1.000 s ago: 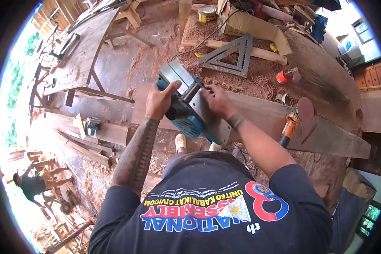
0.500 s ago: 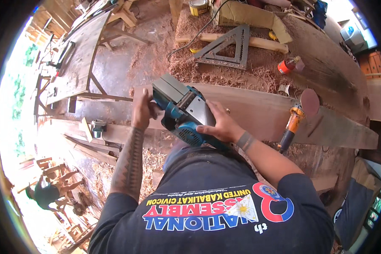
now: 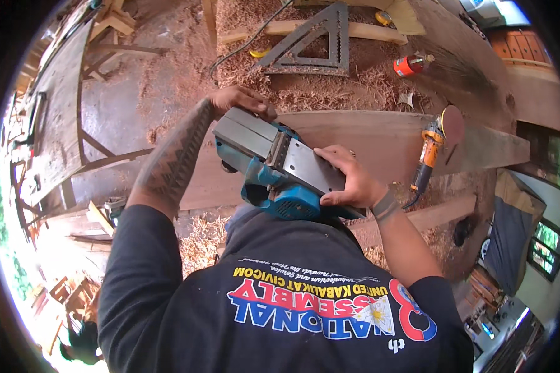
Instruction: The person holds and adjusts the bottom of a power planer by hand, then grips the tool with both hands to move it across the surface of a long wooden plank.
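1. Blue-bodied electric planer [image 3: 280, 171], upside down with its grey metal sole plate facing up, sits close to the person's chest, over the near edge of the long wooden plank [image 3: 379, 140].
2. Right hand [image 3: 348, 180] is clamped over the rear end of the sole, fingers curled across the plate, thumb down on the blue housing side. Firm grip on the planer.
3. Left hand [image 3: 239, 99] is cupped over the front end of the planer, fingers wrapped round the nose. Also gripping it; the tattooed forearm runs back toward the lower left.
4. Plank runs left to right under the tool, tapering toward the right end.
5. Orange angle grinder [image 3: 432, 146] lies on the plank just right of the right hand, disc end pointing away, cable trailing down.
6. Wood shavings [image 3: 330, 93] blanket the surface just beyond the plank.
7. Orange-red spray can [image 3: 410, 64] lies on its side in the shavings, beyond the grinder.
8. Grey triangular speed square [image 3: 320, 40] lies flat further out, touching a pale timber batten [image 3: 305, 28].
9. Far left: long dark tabletop [image 3: 59, 105] on metal legs, well apart from the work.
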`<act>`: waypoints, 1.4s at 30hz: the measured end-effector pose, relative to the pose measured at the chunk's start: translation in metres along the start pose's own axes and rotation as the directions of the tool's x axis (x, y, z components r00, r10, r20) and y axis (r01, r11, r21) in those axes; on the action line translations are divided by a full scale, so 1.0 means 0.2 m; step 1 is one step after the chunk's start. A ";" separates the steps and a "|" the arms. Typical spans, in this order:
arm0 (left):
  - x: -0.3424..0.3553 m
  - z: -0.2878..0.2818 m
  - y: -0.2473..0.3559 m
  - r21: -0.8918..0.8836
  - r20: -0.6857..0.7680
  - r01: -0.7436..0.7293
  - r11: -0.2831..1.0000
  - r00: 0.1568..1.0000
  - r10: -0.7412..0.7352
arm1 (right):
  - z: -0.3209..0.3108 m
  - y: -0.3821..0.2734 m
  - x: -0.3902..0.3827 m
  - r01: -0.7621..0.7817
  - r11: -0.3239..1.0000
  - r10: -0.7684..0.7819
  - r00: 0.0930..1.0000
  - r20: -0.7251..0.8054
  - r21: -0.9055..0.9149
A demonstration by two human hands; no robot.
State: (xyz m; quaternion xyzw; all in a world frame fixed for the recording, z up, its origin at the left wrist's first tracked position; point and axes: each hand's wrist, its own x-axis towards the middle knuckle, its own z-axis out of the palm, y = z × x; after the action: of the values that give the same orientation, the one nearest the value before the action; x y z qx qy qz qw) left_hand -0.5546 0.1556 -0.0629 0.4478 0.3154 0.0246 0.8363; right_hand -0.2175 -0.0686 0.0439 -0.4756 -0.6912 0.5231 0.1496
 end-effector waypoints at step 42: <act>0.31 0.28 0.23 0.858 -0.085 0.280 0.432 0.905 -0.417 | 0.09 0.06 -0.03 0.085 0.982 -0.054 0.983 -0.178 0.169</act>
State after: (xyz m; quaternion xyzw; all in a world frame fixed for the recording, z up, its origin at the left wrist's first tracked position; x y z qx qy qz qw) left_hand -0.4629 0.1617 -0.0375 0.7252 0.3121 -0.3381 0.5122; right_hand -0.2212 -0.0850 0.0279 -0.4795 -0.6431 0.5334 0.2684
